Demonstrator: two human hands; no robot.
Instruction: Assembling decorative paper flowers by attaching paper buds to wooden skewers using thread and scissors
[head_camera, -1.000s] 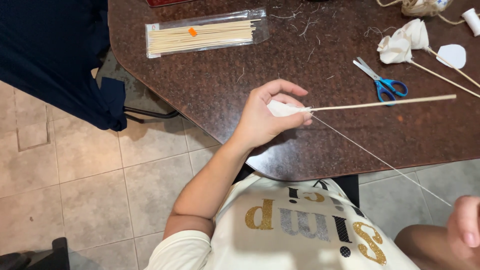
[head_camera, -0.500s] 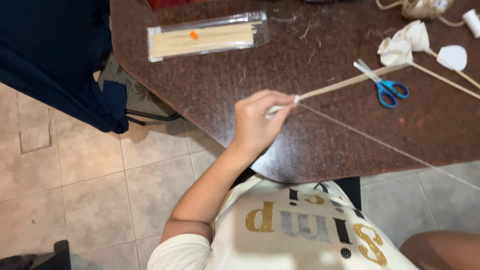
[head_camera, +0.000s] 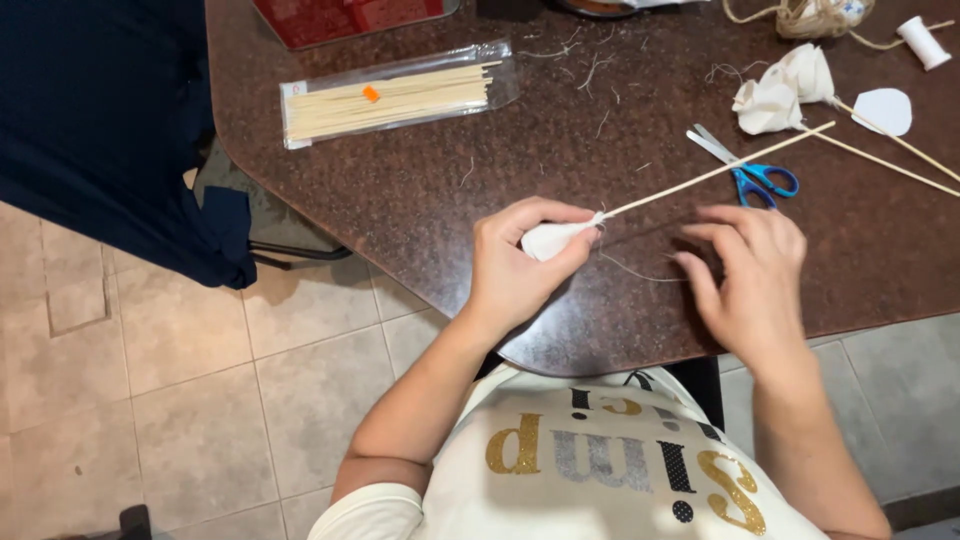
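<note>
My left hand (head_camera: 520, 262) pinches a small white fabric bud (head_camera: 552, 239) fixed on the end of a thin wooden skewer (head_camera: 715, 171), which slants up to the right over the table. A slack white thread (head_camera: 640, 274) trails from the bud toward my right hand (head_camera: 752, 278), which hovers over the brown speckled table (head_camera: 420, 190) with fingers spread; whether it pinches the thread I cannot tell. Blue-handled scissors (head_camera: 750, 172) lie just beyond the skewer.
A clear pack of wooden skewers (head_camera: 395, 92) lies at the table's far left. Finished white fabric flowers on sticks (head_camera: 785, 88), a white paper petal (head_camera: 883, 109), a thread spool (head_camera: 922, 42) and twine (head_camera: 815, 14) sit at the far right. A dark blue cloth (head_camera: 100, 120) hangs left.
My right hand has come up from the lower right to the table by the bud, and the taut thread has gone slack. The skewer's tip swung upward.
</note>
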